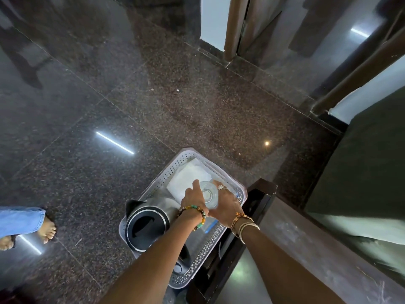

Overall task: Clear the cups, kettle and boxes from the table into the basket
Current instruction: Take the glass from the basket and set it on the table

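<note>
A white perforated plastic basket (175, 170) stands on the dark floor below me. Inside it a steel kettle (145, 227) with a black lid stands at the near left. A white flat box or folded cloth (188, 176) lies at the far end. A clear glass cup (209, 195) is held over the basket's middle. My left hand (192, 197) touches its left side with fingers wrapped. My right hand (226, 204), with a ring, grips its right side. A blue-edged item (210, 227) shows under my wrists.
A dark wooden table edge (263, 194) runs beside the basket on the right, with a grey tabletop (306, 249) nearer me. Another person's foot (47, 230) and jeans leg stand at the left. A dark sofa (361, 172) sits at the right. Polished granite floor lies ahead.
</note>
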Tool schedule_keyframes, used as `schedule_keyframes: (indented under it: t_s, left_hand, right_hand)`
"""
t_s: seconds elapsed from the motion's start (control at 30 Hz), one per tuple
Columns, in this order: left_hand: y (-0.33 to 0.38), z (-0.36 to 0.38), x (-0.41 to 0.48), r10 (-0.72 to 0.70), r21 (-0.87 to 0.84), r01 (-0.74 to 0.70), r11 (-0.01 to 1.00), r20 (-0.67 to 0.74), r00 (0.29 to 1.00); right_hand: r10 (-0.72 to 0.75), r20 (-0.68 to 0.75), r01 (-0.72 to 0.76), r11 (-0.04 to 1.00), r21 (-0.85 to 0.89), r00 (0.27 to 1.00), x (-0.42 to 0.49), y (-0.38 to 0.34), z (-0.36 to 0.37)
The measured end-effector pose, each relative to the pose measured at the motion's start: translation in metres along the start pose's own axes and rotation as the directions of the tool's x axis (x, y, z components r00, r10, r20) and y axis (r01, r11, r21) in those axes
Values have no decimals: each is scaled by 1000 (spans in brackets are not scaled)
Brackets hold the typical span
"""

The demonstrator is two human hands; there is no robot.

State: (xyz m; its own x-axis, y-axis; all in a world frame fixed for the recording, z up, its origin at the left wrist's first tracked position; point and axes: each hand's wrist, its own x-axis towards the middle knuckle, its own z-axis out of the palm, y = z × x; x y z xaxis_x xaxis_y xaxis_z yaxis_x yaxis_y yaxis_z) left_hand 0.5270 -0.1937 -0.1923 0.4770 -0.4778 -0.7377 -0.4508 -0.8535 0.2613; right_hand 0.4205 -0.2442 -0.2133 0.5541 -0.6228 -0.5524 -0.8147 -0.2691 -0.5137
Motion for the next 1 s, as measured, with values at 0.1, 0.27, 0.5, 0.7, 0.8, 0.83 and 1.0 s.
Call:
schedule_keyframes:
  t_s: [0.1,0.27,0.5,0.7,0.8,0.83,1.0]
  left_hand:
    - [-1,0,1,6,-13,-7,1000,-39,999]
    - [4,-11,-23,72,29,-70,997,-75,995]
    - [34,-46,-101,179,19,-178,984,-133,975]
    - [65,-60,-188,283,24,-284,959,-169,944]
    - [79,-57,-229,345,50,-341,939,-183,921]
    - [82,-53,-241,364,59,-359,931,-181,914]
    - [91,-20,-285,434,82,-427,901,-148,888]
  right_hand:
    - [29,-50,-27,999,37,998,0,-3,5]
    - [53,-100,-40,990,132,994,-24,-10,-11]
    - [28,-207,-2,993,122,978,-90,-27,-69]
    - [5,-276,16,997,75,961,-164,-28,-123]
    - [-5,-330,35,996,84,944,-202,-23,-142]
    - [-4,-344,36,995,88,939,-215,-21,-146]
    - [15,-414,15,998,68,910,-275,7,-148]
